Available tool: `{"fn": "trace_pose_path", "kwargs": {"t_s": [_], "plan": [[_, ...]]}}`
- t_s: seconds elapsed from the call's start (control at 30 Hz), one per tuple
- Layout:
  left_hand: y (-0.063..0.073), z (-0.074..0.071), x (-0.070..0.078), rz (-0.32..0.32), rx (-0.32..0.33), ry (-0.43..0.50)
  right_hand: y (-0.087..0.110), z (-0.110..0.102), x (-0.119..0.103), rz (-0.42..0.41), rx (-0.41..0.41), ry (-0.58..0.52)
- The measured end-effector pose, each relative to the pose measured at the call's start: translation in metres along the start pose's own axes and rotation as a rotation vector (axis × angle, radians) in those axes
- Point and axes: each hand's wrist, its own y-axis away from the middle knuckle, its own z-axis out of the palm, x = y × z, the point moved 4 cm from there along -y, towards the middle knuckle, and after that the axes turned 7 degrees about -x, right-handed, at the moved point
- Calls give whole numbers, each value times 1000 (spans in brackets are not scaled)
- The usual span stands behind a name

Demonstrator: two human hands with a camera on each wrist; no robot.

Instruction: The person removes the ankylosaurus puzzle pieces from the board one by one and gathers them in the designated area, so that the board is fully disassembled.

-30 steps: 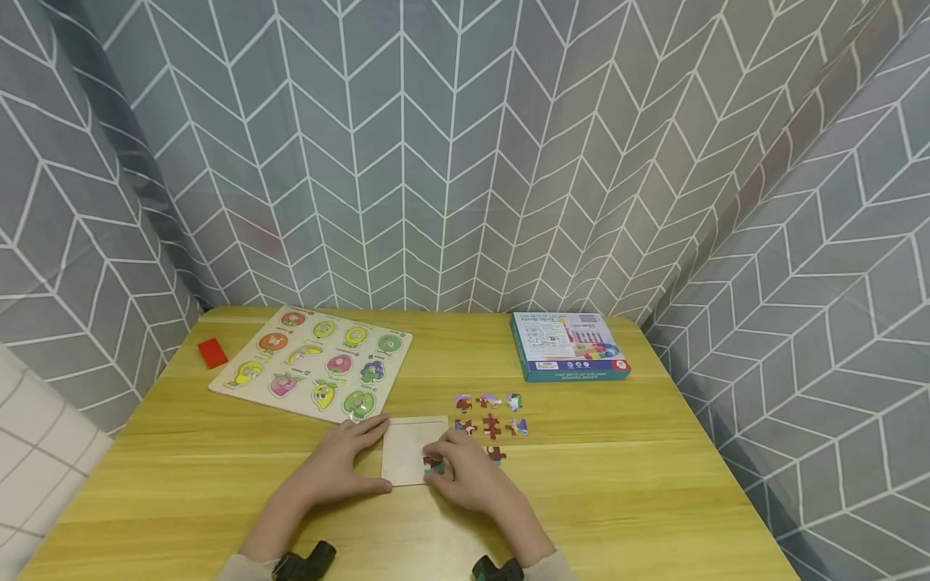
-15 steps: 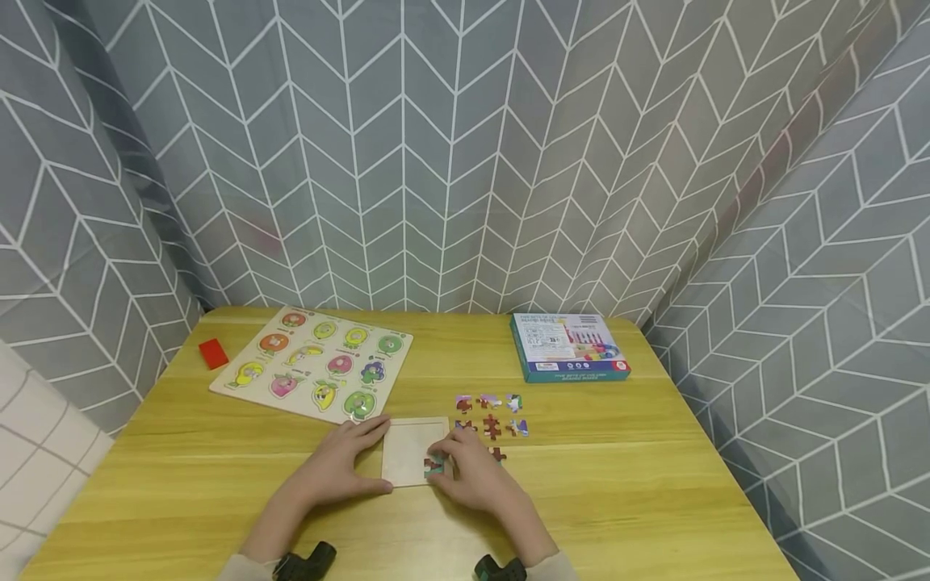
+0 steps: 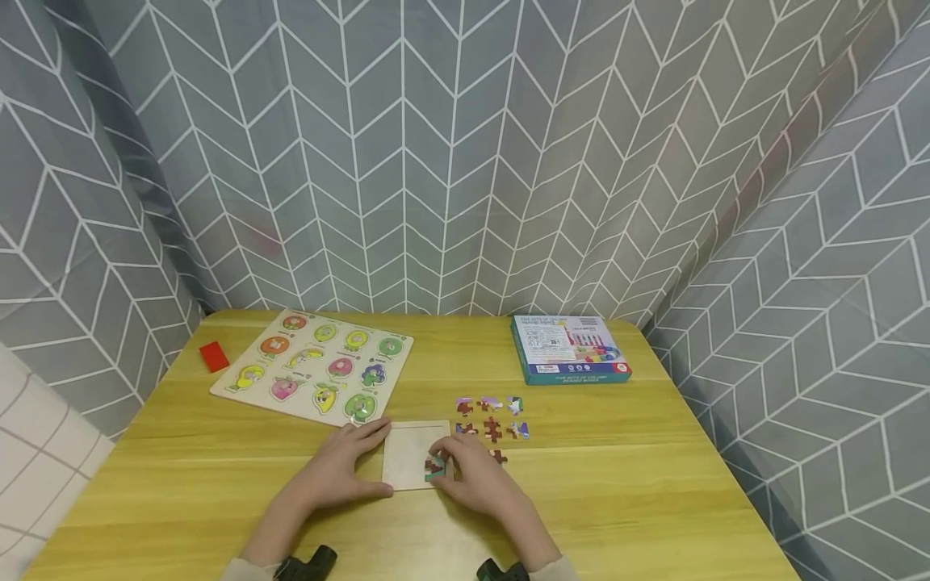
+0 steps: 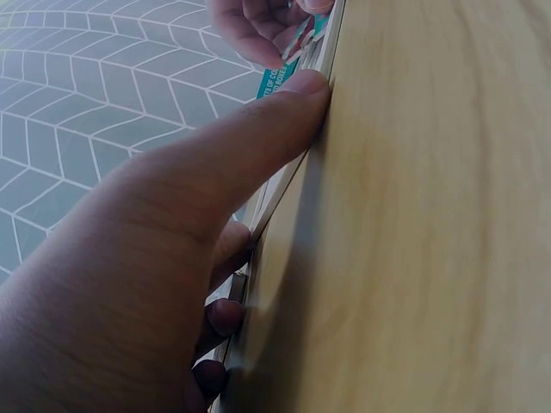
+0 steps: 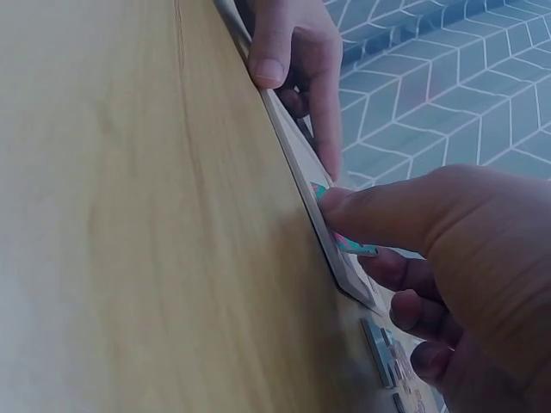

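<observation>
A square pale wooden puzzle tray lies on the table between the two hands. My left hand holds its left end, thumb at the front corner and fingers at the back corner; in the left wrist view the thumb touches the tray's edge. Over the tray's front right corner, my right hand pinches a brown and teal jigsaw piece between thumb and fingers. The right wrist view shows this teal-edged piece tilted beneath the thumb. The right fingers hide part of it.
Several loose jigsaw pieces lie in rows right of the tray. A fruit peg board is at the back left, beside a red block. A boxed set sits at the back right. Patterned curtain surrounds the wooden table.
My right hand has shifted slightly right, turning the jigsaw piece in its fingers at the tray's front right corner. The left hand has stayed on the tray.
</observation>
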Motion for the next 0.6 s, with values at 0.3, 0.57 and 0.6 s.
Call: {"fn": "trace_pose_path", "kwargs": {"t_s": [0.3, 0.57, 0.6], "plan": [[0, -1, 2, -10, -6, 0, 1, -1, 1, 11, -10, 32], [1, -1, 2, -5, -4, -14, 2, 2, 4, -15, -34, 54], [0, -1, 2, -8, -4, -12, 2, 2, 4, -18, -35, 52]]}}
